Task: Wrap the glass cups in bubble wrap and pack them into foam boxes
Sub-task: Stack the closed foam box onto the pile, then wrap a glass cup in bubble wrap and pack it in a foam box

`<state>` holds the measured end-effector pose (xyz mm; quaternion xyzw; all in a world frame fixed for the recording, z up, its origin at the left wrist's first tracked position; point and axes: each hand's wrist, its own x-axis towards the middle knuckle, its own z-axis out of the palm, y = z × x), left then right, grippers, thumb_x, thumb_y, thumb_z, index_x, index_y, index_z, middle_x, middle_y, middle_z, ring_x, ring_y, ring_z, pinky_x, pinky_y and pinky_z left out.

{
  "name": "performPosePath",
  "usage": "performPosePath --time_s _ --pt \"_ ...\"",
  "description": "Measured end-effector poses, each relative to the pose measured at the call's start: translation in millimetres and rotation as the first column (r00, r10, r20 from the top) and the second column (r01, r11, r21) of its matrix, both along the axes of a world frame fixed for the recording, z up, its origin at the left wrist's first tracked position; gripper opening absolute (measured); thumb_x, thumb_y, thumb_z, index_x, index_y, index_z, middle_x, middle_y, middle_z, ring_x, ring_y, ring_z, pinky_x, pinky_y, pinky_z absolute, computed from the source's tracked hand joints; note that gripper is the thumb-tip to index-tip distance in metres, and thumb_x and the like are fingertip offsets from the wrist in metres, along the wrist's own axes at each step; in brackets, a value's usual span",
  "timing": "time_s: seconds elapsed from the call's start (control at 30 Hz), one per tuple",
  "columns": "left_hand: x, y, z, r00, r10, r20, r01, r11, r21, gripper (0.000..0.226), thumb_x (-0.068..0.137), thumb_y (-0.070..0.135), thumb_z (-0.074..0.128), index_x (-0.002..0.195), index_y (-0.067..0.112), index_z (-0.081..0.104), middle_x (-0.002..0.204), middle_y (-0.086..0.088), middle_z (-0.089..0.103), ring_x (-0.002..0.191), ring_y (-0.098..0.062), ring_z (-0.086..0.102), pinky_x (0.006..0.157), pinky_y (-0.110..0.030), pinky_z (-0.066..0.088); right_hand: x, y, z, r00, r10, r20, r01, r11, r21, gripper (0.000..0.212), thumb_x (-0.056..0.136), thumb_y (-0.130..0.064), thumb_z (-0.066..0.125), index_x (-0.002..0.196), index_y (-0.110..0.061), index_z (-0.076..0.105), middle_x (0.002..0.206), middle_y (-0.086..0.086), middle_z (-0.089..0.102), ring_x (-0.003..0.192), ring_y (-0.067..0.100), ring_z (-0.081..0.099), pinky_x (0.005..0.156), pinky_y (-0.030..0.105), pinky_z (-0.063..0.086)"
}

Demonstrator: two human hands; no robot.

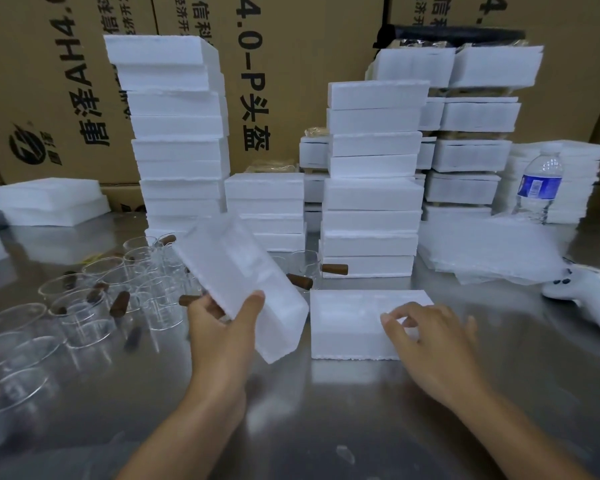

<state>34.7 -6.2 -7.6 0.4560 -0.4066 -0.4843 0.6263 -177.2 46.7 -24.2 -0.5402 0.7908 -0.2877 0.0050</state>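
Across the steel bench (326,427), stacks of foam boxes (181,150) stand along the far side, in front of big cardboard cartons. At the far right lies a flat pile of bubble wrap (492,251), well apart from the cups. Right in front of the person, one foam box (347,327) lies flat on the bench with its long axis running left to right. Just left of it, a foam piece (243,282) of about the same size is lifted and tilted, its long axis running from near right to far left.

Left of both, the glass cups (84,306) with brown handles stand bunched together, unwrapped, some reaching behind the lifted piece.

Gripping the near end of the foam piece is the left hand (222,327), thumb on the upper face and fingers underneath. With bent fingers, the right hand (430,341) rests its tips on the top right part of the flat box; whether it pinches anything I cannot tell.

My judgement: the cups lie on the left hand's side, yet that hand is full. The bubble wrap lies on the right hand's side, so a sheet is the easier first fetch.
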Motion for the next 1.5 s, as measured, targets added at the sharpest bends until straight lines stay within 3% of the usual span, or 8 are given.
performPosePath --time_s 0.13,0.5,0.77,0.97,1.1,1.27,1.33,1.5 --pt "-1.3 9.6 -8.3 0.989 -0.084 -0.121 0.104 0.98 0.168 0.047 0.085 0.015 0.068 0.125 0.007 0.047 0.109 -0.005 0.066 0.099 -0.025 0.064 0.093 -0.045 0.05 0.2 0.3 -1.2 0.995 -0.069 -0.077 0.072 0.997 0.031 0.038 0.092 -0.054 0.032 0.091 -0.032 0.064 0.095 -0.013 0.058 0.115 0.01 0.045 0.11 0.052 0.012" --pt "-1.7 25.0 0.3 0.926 -0.345 -0.155 0.377 0.806 0.456 0.057 0.086 0.025 0.068 0.133 0.008 0.039 0.109 -0.015 0.057 0.095 -0.027 0.062 0.068 -0.04 0.055 -11.2 8.1 -0.9 0.963 -0.202 -0.176 0.204 0.979 -0.009 0.034 0.091 -0.029 0.036 0.06 -0.019 0.048 0.07 -0.008 0.052 0.095 0.02 0.051 0.11 0.051 0.019" --pt "27.1 19.5 3.0 0.824 -0.517 -0.231 0.545 0.611 0.574 0.051 0.093 0.036 0.055 0.121 -0.007 0.049 0.089 -0.02 0.073 0.067 -0.029 0.072 0.048 -0.034 0.057 -8.8 9.0 -3.4 0.978 -0.156 -0.134 0.149 0.987 -0.064 0.049 0.095 -0.045 0.034 0.05 -0.025 0.035 0.065 -0.011 0.05 0.096 0.021 0.05 0.105 0.046 0.026" --pt "41.0 16.8 -0.2 0.801 -0.56 -0.214 0.573 0.61 0.548 0.038 0.093 0.034 0.053 0.103 -0.002 0.059 0.077 -0.017 0.072 0.062 -0.029 0.071 0.049 -0.034 0.058 -1.4 13.1 -2.7 0.991 -0.088 -0.101 0.076 0.99 -0.117 0.05 0.094 -0.043 0.037 0.049 -0.027 0.026 0.052 -0.011 0.038 0.075 0.017 0.043 0.088 0.042 0.039" --pt "35.8 21.9 2.3 0.832 -0.52 -0.194 0.552 0.738 0.388 0.019 0.092 0.021 0.055 0.089 0.003 0.061 0.07 -0.013 0.069 0.062 -0.027 0.07 0.051 -0.034 0.058 3.0 14.6 -2.0 0.991 -0.079 -0.107 0.066 0.991 -0.114 0.047 0.095 -0.044 0.035 0.051 -0.027 0.031 0.054 -0.013 0.041 0.074 0.016 0.044 0.089 0.04 0.038" --pt "13.9 22.4 3.4 0.904 -0.262 0.339 0.317 0.941 -0.119 0.015 0.091 0.009 0.057 0.081 0.019 0.06 0.075 0.006 0.066 0.068 -0.006 0.065 0.064 -0.02 0.053 5.9 15.2 1.3 0.976 -0.132 -0.172 0.103 0.98 -0.169 0.038 0.094 -0.042 0.038 0.064 -0.025 0.054 0.068 -0.011 0.059 0.076 0.019 0.055 0.091 0.036 0.031" --pt "3.8 21.0 1.1 0.799 -0.144 0.584 0.375 0.878 -0.297 0.013 0.089 0.019 0.058 0.085 0.031 0.057 0.086 0.016 0.062 0.084 0.003 0.059 0.072 -0.009 0.045 7.8 12.3 6.3 0.986 -0.107 -0.131 0.072 0.967 -0.243 0.03 0.092 -0.037 0.044 0.066 -0.026 0.053 0.071 -0.011 0.061 0.074 0.019 0.054 0.09 0.038 0.033" --pt "-28.1 9.6 -12.0 0.434 0.048 0.9 0.564 0.765 -0.312 0.022 0.094 0.045 0.046 0.116 0.042 0.044 0.126 0.021 0.043 0.114 0.003 0.042 0.09 -0.012 0.031 17.5 -11.8 24.5 0.996 0.036 -0.075 -0.06 0.94 -0.335 0.011 0.089 -0.028 0.054 0.081 -0.025 0.06 0.08 -0.009 0.065 0.079 0.014 0.055 0.093 0.04 0.039"
